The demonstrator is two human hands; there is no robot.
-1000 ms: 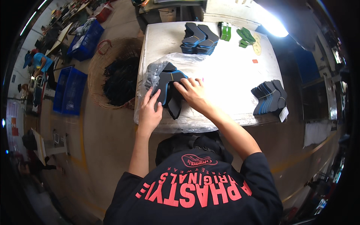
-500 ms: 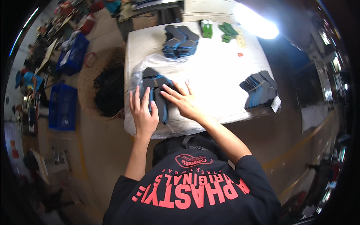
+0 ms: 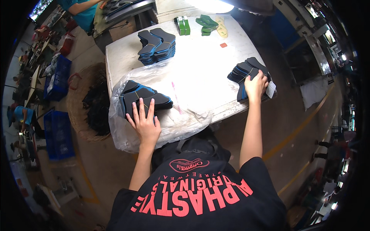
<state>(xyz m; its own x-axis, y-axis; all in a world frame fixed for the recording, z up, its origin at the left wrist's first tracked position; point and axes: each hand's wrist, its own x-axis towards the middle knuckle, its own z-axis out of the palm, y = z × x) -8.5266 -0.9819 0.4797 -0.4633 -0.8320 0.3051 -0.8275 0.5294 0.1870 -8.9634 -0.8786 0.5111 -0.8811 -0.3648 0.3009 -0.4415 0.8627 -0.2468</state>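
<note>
My left hand (image 3: 145,125) lies with fingers spread on a stack of dark grey, blue-edged cut pieces (image 3: 143,92), which look like shoe parts. That stack rests on a clear plastic bag (image 3: 127,140) at the table's near left. At the right edge of the table, my right hand (image 3: 256,86) grips another fanned stack of the same pieces (image 3: 241,73), thumb on one side and fingers over the top. A thin band runs across this stack, and a white tag (image 3: 271,89) hangs beside it.
On the white table (image 3: 192,73) stand a further grey-blue stack (image 3: 156,46), a green bundle (image 3: 182,25), loose green pieces (image 3: 207,25) and cream pieces (image 3: 221,29). A wicker basket (image 3: 77,119) and blue crates (image 3: 58,134) stand left. A co-worker (image 3: 83,13) is at the far left.
My right hand has left the left-hand stack and moved right onto the stack at the table's right edge. My left hand stays on the near left stack, whose pieces now lie turned and spread.
</note>
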